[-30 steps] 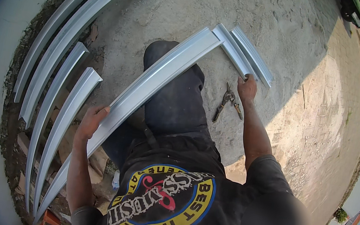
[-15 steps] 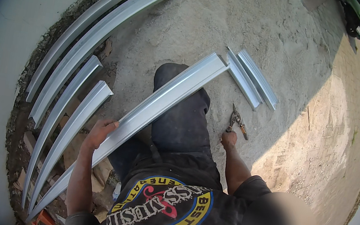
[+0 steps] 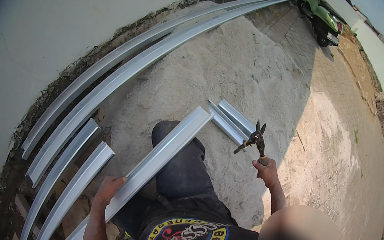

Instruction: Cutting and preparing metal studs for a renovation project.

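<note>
A long silver metal channel [image 3: 162, 156] slants across my lap, its cut end resting past my dark-trousered knee. Gripping its left edge is my left hand [image 3: 109, 189], thumb over the rim. My right hand [image 3: 266, 172] holds a pair of tin snips [image 3: 259, 141] up off the ground by one handle. The other handle swings out to the left, and the blades point away from me, spread apart. Just beyond the channel's end, two short metal offcuts [image 3: 227, 125] lie side by side on the sandy ground, partly behind the snips.
Two shorter channels [image 3: 87, 170] lie to my left. Beyond them, two very long channels [image 3: 125, 71] run along the white wall [image 3: 57, 25]. A green scooter [image 3: 323, 20] is parked at the far right. Wood scraps lie under the channels' near ends.
My right hand has picked the tin snips up off the ground, and their handles are now apart. My left hand still grips the channel. The view has shifted, bringing the scooter fully in.
</note>
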Demonstrator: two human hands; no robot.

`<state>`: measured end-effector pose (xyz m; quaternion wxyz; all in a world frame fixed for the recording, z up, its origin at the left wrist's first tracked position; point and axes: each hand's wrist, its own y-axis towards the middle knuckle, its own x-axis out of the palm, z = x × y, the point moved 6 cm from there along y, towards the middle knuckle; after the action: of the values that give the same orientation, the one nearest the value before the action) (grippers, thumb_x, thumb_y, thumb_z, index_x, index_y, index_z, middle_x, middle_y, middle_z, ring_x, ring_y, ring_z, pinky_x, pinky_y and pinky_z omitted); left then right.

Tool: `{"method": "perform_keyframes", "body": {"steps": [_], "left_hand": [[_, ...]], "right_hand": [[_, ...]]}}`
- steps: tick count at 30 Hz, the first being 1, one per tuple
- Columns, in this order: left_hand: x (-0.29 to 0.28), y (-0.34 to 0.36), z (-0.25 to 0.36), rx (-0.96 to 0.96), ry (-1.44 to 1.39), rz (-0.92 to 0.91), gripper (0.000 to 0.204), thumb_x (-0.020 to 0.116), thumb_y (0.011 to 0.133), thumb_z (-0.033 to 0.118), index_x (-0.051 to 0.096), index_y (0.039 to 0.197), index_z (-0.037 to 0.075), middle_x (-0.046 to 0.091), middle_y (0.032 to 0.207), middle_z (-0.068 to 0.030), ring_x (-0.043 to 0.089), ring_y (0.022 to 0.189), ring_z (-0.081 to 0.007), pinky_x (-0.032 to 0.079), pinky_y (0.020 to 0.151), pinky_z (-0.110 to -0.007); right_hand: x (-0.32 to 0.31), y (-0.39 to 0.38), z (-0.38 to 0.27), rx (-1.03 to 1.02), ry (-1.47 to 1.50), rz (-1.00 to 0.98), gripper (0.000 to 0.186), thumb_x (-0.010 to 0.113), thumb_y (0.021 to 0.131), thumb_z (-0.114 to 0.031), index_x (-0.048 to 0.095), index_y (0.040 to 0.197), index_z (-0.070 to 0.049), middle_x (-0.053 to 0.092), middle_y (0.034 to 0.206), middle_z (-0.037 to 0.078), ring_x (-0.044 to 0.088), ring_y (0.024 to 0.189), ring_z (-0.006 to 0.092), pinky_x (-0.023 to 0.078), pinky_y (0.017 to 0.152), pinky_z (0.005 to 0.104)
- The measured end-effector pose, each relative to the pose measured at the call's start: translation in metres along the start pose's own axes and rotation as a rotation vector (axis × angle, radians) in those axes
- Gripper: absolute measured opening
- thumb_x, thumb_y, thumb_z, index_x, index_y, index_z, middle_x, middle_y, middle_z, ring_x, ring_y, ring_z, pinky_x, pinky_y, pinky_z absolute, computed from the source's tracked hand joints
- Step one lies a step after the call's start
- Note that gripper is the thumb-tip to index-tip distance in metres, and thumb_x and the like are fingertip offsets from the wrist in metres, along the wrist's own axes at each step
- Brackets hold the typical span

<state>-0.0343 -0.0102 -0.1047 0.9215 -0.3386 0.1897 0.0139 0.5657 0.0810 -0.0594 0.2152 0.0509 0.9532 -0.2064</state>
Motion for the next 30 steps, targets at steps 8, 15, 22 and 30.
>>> {"method": "perform_keyframes", "body": {"steps": [8, 15, 22, 30], "left_hand": [[-0.009, -0.003, 0.007, 0.094, 0.061, 0.049, 0.048, 0.07, 0.088, 0.036, 0.072, 0.093, -0.012, 0.062, 0.079, -0.0042, 0.054, 0.077, -0.0152, 0.045, 0.073, -0.037], [-0.031, 0.0, 0.03, 0.236, 0.036, 0.176, 0.042, 0.07, 0.09, 0.033, 0.074, 0.093, -0.009, 0.067, 0.073, -0.0097, 0.057, 0.071, -0.015, 0.047, 0.067, -0.037], [-0.023, 0.018, 0.062, 0.317, 0.176, 0.272, 0.045, 0.071, 0.091, 0.036, 0.075, 0.103, -0.006, 0.075, 0.089, -0.0201, 0.069, 0.082, -0.0243, 0.051, 0.075, -0.04], [0.002, 0.029, 0.11, 0.303, 0.328, 0.382, 0.05, 0.068, 0.088, 0.043, 0.075, 0.097, -0.005, 0.073, 0.092, -0.0262, 0.071, 0.09, -0.043, 0.054, 0.08, -0.046]], "right_hand": [[0.094, -0.031, -0.011, -0.053, 0.092, -0.376, 0.035, 0.073, 0.091, -0.023, 0.072, 0.118, 0.0, 0.069, 0.085, 0.005, 0.065, 0.066, 0.0127, 0.053, 0.065, 0.0286], [0.166, -0.029, -0.007, 0.159, 0.215, -0.427, 0.044, 0.072, 0.089, -0.02, 0.064, 0.129, -0.002, 0.065, 0.104, 0.001, 0.057, 0.094, 0.0116, 0.044, 0.087, 0.029], [0.177, -0.042, -0.046, -0.107, 0.501, -0.312, 0.04, 0.07, 0.087, -0.007, 0.057, 0.125, -0.004, 0.06, 0.101, 0.003, 0.059, 0.087, 0.0118, 0.048, 0.071, 0.0296], [0.192, -0.076, -0.133, -0.011, -0.13, -0.662, 0.05, 0.072, 0.086, -0.017, 0.056, 0.13, 0.0, 0.064, 0.104, 0.008, 0.062, 0.087, 0.0173, 0.05, 0.081, 0.0346]]}}
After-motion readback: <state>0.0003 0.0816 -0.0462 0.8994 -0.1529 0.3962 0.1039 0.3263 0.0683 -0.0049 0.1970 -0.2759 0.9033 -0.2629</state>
